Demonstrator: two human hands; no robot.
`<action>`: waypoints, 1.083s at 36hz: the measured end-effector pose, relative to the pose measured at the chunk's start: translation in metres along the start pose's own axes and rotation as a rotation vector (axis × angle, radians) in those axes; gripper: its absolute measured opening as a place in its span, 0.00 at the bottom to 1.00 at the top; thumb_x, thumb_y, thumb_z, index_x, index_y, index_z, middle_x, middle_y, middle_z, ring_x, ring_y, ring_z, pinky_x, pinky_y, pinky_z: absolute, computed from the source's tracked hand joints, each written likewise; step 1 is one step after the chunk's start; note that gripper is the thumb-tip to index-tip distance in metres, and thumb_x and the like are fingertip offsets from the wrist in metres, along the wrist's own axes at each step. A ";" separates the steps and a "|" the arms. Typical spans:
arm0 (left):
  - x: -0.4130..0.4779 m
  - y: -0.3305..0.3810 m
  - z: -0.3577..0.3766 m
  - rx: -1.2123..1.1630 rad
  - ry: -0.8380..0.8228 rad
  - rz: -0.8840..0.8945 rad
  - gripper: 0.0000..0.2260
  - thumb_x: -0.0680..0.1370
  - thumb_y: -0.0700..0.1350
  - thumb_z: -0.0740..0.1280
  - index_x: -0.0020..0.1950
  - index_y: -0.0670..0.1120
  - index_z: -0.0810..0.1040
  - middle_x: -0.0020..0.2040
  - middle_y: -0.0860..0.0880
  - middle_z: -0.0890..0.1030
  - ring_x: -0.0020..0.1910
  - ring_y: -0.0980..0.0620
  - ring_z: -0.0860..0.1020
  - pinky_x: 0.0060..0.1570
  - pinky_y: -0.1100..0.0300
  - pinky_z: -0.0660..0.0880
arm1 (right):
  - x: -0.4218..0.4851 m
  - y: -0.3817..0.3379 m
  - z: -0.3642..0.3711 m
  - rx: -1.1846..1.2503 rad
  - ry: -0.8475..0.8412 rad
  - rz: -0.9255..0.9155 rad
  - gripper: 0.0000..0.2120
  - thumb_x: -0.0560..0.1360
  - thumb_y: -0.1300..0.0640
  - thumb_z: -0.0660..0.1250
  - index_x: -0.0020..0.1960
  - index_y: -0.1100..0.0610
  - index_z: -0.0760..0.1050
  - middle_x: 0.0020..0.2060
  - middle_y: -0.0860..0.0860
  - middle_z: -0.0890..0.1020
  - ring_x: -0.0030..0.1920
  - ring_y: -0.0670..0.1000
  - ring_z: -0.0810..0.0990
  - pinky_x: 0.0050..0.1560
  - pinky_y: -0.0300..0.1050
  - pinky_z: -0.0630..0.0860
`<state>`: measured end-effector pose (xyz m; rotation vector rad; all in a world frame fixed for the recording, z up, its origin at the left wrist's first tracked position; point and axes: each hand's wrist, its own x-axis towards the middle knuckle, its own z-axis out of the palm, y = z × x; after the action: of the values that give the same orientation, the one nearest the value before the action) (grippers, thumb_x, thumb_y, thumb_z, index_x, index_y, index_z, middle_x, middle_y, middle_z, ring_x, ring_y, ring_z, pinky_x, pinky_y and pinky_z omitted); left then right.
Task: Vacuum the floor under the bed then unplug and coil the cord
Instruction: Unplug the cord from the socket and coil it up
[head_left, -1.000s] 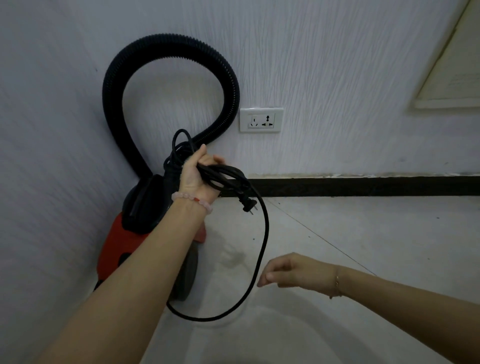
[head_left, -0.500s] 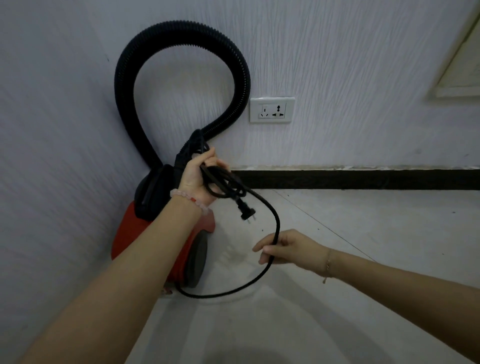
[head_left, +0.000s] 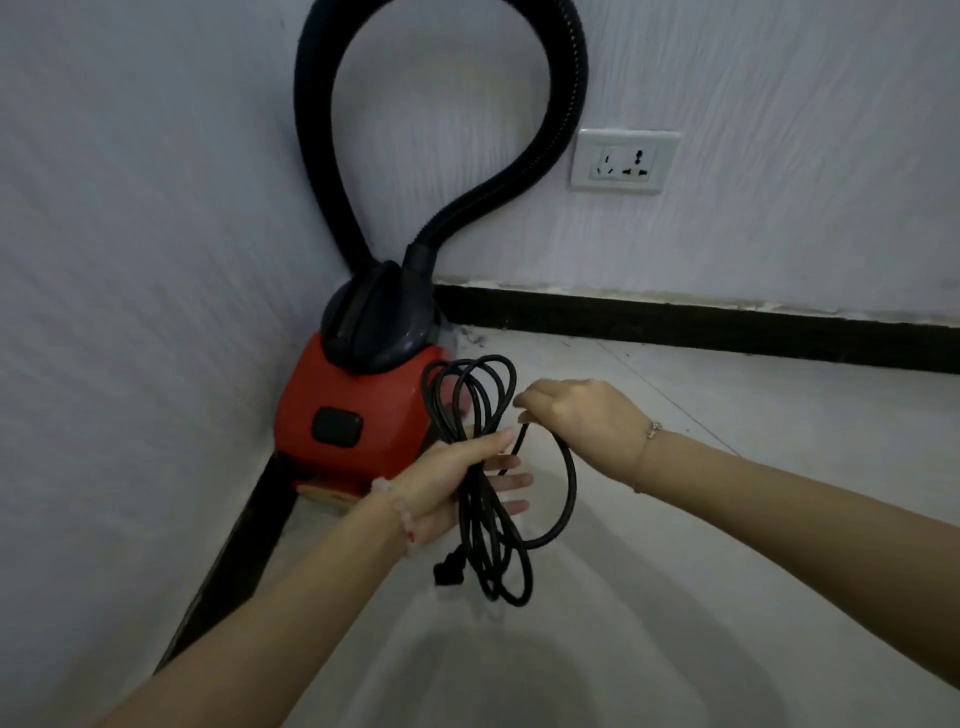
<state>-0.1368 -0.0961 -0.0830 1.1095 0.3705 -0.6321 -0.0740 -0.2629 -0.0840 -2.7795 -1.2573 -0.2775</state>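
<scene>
Black cord (head_left: 569, 483) coiled in loops just beside the red vacuum (head_left: 353, 415), your left hand (head_left: 451, 486) gripping the bundle, your right hand (head_left: 576, 415) pinching one strand, plug (head_left: 448, 572) dangling free near the vacuum

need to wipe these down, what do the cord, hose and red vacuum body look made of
The cord: probably a matte black rubber or PVC sheath; it drapes in soft loops.
The hose: black flexible plastic, going by its ribbed corrugations.
The vacuum body: hard red moulded plastic, smooth with a slight sheen.
</scene>
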 end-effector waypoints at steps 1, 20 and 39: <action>-0.001 -0.004 -0.002 -0.037 0.003 -0.001 0.04 0.75 0.43 0.68 0.44 0.44 0.80 0.48 0.40 0.79 0.49 0.42 0.82 0.47 0.47 0.81 | 0.002 -0.005 0.003 -0.018 0.066 -0.003 0.14 0.77 0.54 0.57 0.48 0.61 0.79 0.40 0.55 0.82 0.33 0.57 0.82 0.25 0.47 0.76; 0.011 -0.070 -0.020 -0.514 -0.021 0.030 0.18 0.73 0.51 0.65 0.56 0.40 0.79 0.50 0.43 0.80 0.52 0.50 0.79 0.56 0.58 0.77 | -0.042 -0.063 0.039 0.242 0.063 -0.046 0.24 0.73 0.60 0.57 0.68 0.64 0.71 0.56 0.56 0.82 0.52 0.53 0.83 0.47 0.42 0.81; -0.041 -0.163 -0.060 -0.222 0.293 -0.161 0.03 0.73 0.41 0.71 0.41 0.42 0.79 0.30 0.50 0.76 0.27 0.55 0.73 0.31 0.63 0.74 | -0.080 -0.097 0.057 1.116 -0.520 0.500 0.20 0.76 0.69 0.57 0.55 0.47 0.76 0.53 0.47 0.83 0.52 0.39 0.80 0.52 0.31 0.74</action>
<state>-0.2704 -0.0785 -0.1998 0.9655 0.7699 -0.5541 -0.1909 -0.2497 -0.1557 -2.0296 -0.4226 0.9241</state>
